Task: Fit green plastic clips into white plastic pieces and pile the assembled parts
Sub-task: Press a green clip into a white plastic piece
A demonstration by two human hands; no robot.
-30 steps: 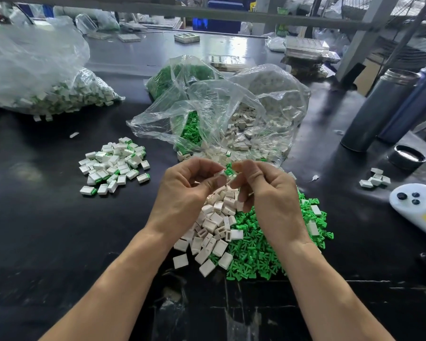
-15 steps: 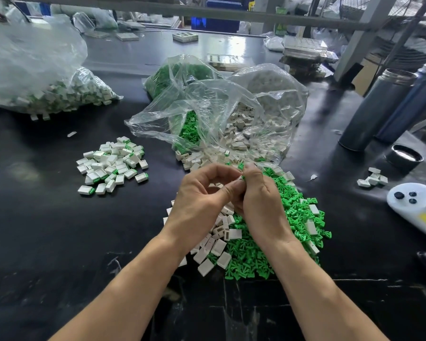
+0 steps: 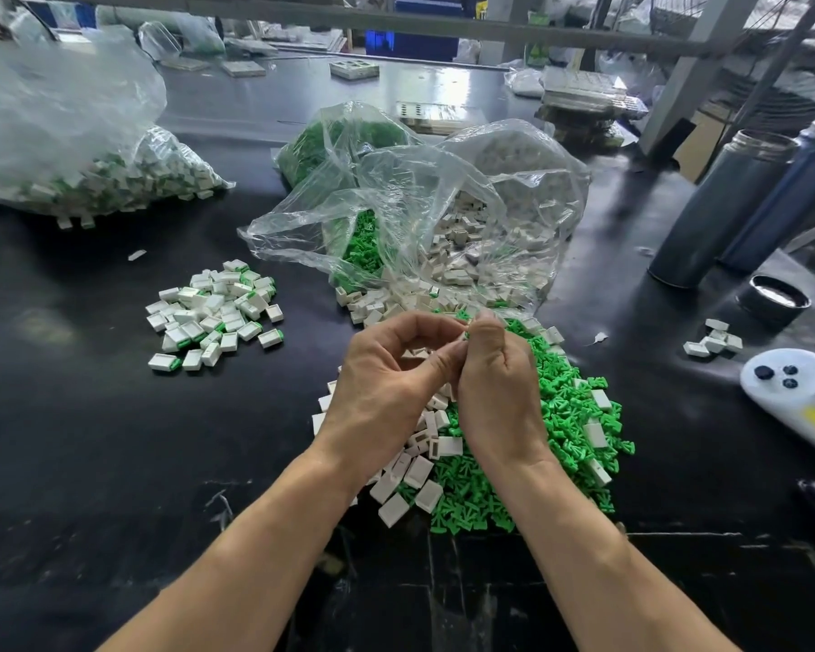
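My left hand [image 3: 387, 383] and my right hand [image 3: 499, 388] meet fingertip to fingertip above the loose parts. Between the fingertips they pinch a small part; only a sliver of green clip [image 3: 467, 335] shows, the rest is hidden by my fingers. Under my hands lies a heap of loose white pieces [image 3: 419, 468] on the left and a heap of green clips [image 3: 570, 430] on the right. A pile of assembled white-and-green parts [image 3: 215, 315] lies on the black table to the left.
An open clear bag [image 3: 443, 237] spilling white pieces and green clips sits behind my hands. A bag of assembled parts [image 3: 90, 181] lies far left. Two metal bottles [image 3: 725, 204], a black cap [image 3: 775, 298], a few white pieces [image 3: 713, 341] and a white device [image 3: 791, 383] stand on the right.
My hands dropped lower and closed together over the heaps, the fingertips pressing the green clip and the white piece into each other; less of the part shows now.
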